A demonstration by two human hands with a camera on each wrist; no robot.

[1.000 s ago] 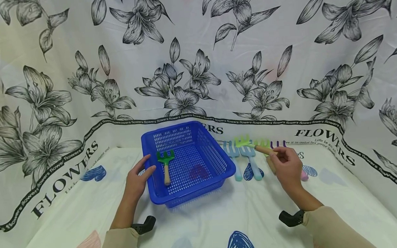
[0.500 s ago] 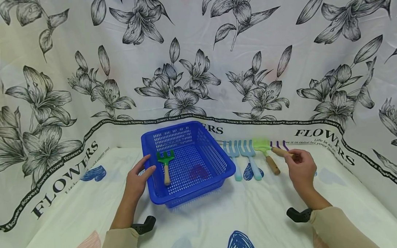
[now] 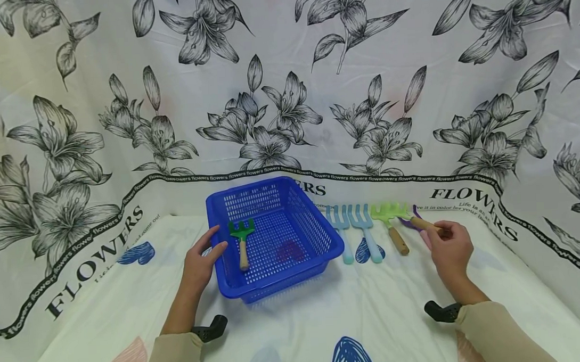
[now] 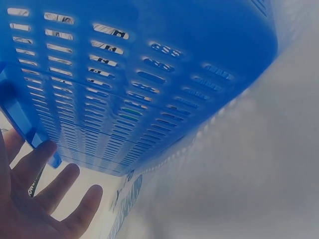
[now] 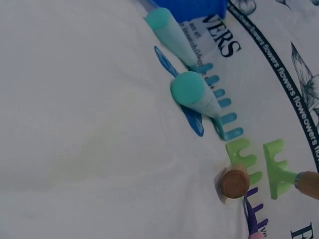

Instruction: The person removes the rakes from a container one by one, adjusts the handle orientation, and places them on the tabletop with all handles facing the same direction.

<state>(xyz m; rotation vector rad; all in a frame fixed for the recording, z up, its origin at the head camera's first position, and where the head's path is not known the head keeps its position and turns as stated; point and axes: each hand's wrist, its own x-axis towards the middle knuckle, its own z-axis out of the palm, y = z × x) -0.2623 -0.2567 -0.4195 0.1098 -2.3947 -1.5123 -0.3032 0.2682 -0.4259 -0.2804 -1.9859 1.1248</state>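
My right hand point(image 3: 453, 250) pinches the wooden handle of a light green hand rake point(image 3: 422, 224) between thumb and fingers. The rake's head points left, over a second light green rake point(image 3: 398, 240) and beside a purple rake point(image 3: 415, 215) with a pink handle, partly hidden by my hand. In the right wrist view the held rake point(image 5: 280, 174) is at the right edge; my fingers are out of sight. My left hand point(image 3: 200, 263) rests at the left rim of a blue plastic basket point(image 3: 279, 277), fingers spread and fairly straight. Inside lies a dark green rake point(image 3: 243, 252).
Two light blue rakes point(image 3: 367, 237) lie side by side just right of the basket, handles toward me. A white cloth point(image 3: 285, 330) with printed leaf shapes covers the table. Behind it hangs a flower-printed curtain point(image 3: 336, 142).
My right hand has moved right with the light green rake, from above the light blue rakes to near the purple one. The left hand and basket have stayed in place.
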